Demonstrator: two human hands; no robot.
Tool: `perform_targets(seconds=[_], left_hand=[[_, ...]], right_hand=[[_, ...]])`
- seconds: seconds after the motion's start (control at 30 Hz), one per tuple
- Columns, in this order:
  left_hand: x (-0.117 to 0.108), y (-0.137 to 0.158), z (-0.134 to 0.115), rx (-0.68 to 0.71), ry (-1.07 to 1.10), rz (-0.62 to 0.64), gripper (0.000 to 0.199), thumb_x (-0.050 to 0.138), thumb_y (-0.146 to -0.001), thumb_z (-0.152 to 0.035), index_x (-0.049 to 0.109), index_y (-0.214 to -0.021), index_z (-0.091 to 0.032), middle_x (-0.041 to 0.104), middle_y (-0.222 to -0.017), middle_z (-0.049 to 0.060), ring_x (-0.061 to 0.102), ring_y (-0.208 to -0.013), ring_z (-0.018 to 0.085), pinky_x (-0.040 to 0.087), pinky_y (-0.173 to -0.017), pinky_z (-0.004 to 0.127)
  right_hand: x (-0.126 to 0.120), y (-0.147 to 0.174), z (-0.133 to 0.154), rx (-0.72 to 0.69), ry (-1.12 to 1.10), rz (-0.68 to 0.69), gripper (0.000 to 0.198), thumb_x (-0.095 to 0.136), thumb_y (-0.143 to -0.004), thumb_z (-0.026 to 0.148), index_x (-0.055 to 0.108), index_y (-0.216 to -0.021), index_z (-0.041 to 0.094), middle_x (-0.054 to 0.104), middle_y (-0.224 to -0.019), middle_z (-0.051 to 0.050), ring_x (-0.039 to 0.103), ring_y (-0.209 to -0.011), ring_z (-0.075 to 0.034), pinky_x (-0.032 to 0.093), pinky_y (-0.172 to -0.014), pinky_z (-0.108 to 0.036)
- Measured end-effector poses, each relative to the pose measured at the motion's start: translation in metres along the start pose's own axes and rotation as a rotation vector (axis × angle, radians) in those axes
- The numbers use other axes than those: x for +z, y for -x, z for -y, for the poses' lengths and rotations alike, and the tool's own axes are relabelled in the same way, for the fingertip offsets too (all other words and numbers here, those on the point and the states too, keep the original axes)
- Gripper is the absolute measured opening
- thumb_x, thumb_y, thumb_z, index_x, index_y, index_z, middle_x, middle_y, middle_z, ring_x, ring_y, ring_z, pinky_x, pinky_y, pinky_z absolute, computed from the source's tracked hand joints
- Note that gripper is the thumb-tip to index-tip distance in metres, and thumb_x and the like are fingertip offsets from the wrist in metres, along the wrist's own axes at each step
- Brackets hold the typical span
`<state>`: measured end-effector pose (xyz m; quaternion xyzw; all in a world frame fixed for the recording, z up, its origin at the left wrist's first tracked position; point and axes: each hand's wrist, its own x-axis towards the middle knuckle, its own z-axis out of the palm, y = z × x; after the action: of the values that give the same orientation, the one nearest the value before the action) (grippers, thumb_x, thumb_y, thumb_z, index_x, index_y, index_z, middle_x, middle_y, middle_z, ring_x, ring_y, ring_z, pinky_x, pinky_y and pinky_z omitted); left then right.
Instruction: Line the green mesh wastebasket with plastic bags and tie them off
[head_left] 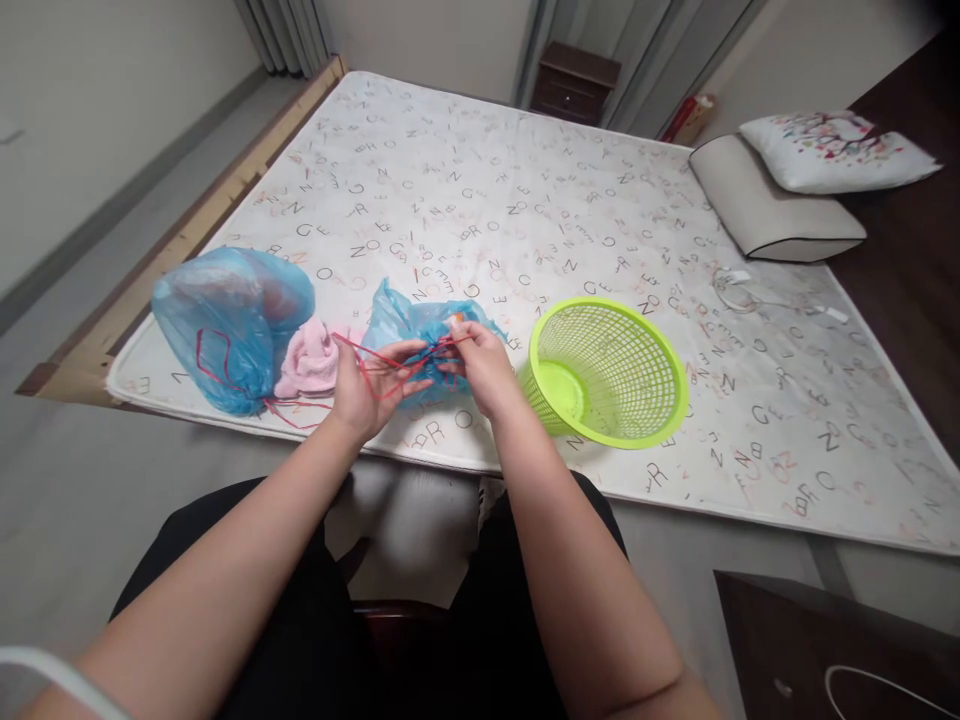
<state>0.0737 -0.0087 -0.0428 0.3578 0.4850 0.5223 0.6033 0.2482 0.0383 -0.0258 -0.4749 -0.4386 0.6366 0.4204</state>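
Near the mattress's front edge lies a blue plastic bag (397,315), its neck bunched up and crossed by a red drawstring (373,352). My left hand (371,390) is palm up, with the string looped over the thumb and held loosely across half-bent fingers. At the bunched neck, my right hand (480,365) pinches the string between thumb and fingertips, partly covering the bag. A second blue bag (225,320), puffed out and gathered at its neck with red string, rests to the left. Between the two bags is a pink cloth (309,358).
Right of my hands stands a tilted green mesh basket (607,370) on the letter-printed mattress (465,200). A grey cushion (776,205) and a white pillow (832,155) lie at the far right, with a white cable (739,292) nearer. Behind the mattress is a brown nightstand (574,82).
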Motion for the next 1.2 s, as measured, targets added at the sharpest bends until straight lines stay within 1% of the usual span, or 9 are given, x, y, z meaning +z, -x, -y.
perform_targets(seconds=[0.1, 0.2, 0.37, 0.53, 0.67, 0.8, 0.93, 1.0, 1.2], left_hand=[[-0.001, -0.001, -0.007, -0.106, 0.077, -0.039, 0.078, 0.037, -0.091, -0.086, 0.075, -0.091, -0.018, 0.076, -0.109, 0.020, 0.072, -0.106, 0.034, 0.065, -0.081, 0.049], [-0.005, 0.000, -0.012, -0.155, 0.154, -0.005, 0.059, 0.047, -0.093, -0.070, 0.075, -0.092, -0.017, 0.076, -0.112, 0.019, 0.071, -0.113, 0.035, 0.064, -0.086, 0.053], [-0.007, 0.000, -0.012, -0.227, 0.259, 0.055, 0.024, 0.064, -0.083, -0.033, 0.073, -0.102, -0.020, 0.075, -0.117, 0.013, 0.073, -0.108, 0.030, 0.063, -0.091, 0.053], [-0.006, -0.004, -0.002, -0.237, 0.188, -0.012, 0.046, 0.088, -0.072, -0.028, 0.068, -0.113, -0.024, 0.073, -0.099, 0.004, 0.072, -0.082, 0.017, 0.063, -0.078, 0.034], [-0.003, -0.005, 0.007, -0.165, 0.061, -0.080, 0.055, 0.099, -0.058, -0.042, 0.069, -0.099, -0.019, 0.071, -0.088, 0.002, 0.067, -0.073, 0.014, 0.058, -0.067, 0.028], [-0.006, -0.010, 0.008, -0.059, -0.119, -0.174, 0.052, 0.097, -0.057, -0.048, 0.071, -0.090, -0.017, 0.069, -0.080, 0.002, 0.064, -0.070, 0.014, 0.055, -0.065, 0.027], [-0.016, -0.016, 0.005, 0.049, -0.278, -0.338, 0.033, 0.085, -0.071, -0.040, 0.072, -0.092, -0.018, 0.063, -0.071, -0.001, 0.056, -0.062, 0.012, 0.047, -0.059, 0.024], [-0.018, -0.018, 0.003, 0.066, -0.314, -0.353, 0.026, 0.078, -0.077, -0.036, 0.072, -0.095, -0.018, 0.064, -0.074, 0.000, 0.057, -0.063, 0.013, 0.046, -0.059, 0.024], [-0.024, -0.016, 0.004, 0.237, -0.633, -0.328, 0.021, 0.058, -0.093, -0.028, 0.074, -0.102, -0.018, 0.073, -0.095, 0.005, 0.066, -0.093, 0.021, 0.051, -0.088, 0.033]], right_hand=[[0.000, 0.002, 0.002, -0.059, 0.041, 0.064, 0.013, 0.060, -0.091, 0.033, 0.065, -0.098, 0.023, 0.074, -0.108, -0.005, 0.071, -0.096, -0.018, 0.062, -0.084, -0.035], [-0.001, 0.001, 0.000, -0.143, 0.172, 0.108, 0.027, 0.059, -0.085, 0.019, 0.070, -0.109, 0.023, 0.074, -0.118, -0.004, 0.070, -0.103, -0.018, 0.059, -0.090, -0.034], [-0.002, -0.003, -0.006, -0.175, 0.386, -0.008, 0.026, 0.069, -0.085, 0.028, 0.072, -0.110, 0.022, 0.073, -0.102, -0.003, 0.063, -0.080, -0.016, 0.056, -0.083, -0.034], [-0.002, 0.000, -0.004, -0.251, 0.523, 0.127, 0.005, 0.066, -0.087, 0.023, 0.070, -0.090, 0.023, 0.070, -0.092, -0.001, 0.063, -0.086, -0.018, 0.052, -0.086, -0.035], [0.000, 0.000, -0.006, -0.317, 0.617, 0.187, 0.006, 0.064, -0.087, 0.018, 0.066, -0.086, 0.023, 0.070, -0.098, -0.002, 0.063, -0.098, -0.021, 0.049, -0.093, -0.037], [-0.004, -0.002, -0.007, -0.345, 0.648, 0.170, 0.007, 0.058, -0.091, 0.019, 0.059, -0.085, 0.024, 0.066, -0.094, -0.002, 0.061, -0.093, -0.021, 0.047, -0.089, -0.036], [-0.012, -0.004, -0.007, -0.282, 0.626, -0.029, 0.005, 0.053, -0.094, 0.025, 0.054, -0.089, 0.024, 0.065, -0.094, -0.002, 0.059, -0.090, -0.021, 0.045, -0.087, -0.035], [-0.013, -0.005, -0.008, -0.259, 0.613, -0.096, 0.005, 0.052, -0.096, 0.027, 0.054, -0.091, 0.025, 0.065, -0.094, -0.002, 0.060, -0.091, -0.021, 0.044, -0.087, -0.035], [-0.010, -0.003, -0.005, -0.243, 0.567, -0.216, 0.005, 0.048, -0.097, 0.025, 0.049, -0.093, 0.026, 0.059, -0.083, 0.001, 0.057, -0.080, -0.019, 0.041, -0.077, -0.033]])
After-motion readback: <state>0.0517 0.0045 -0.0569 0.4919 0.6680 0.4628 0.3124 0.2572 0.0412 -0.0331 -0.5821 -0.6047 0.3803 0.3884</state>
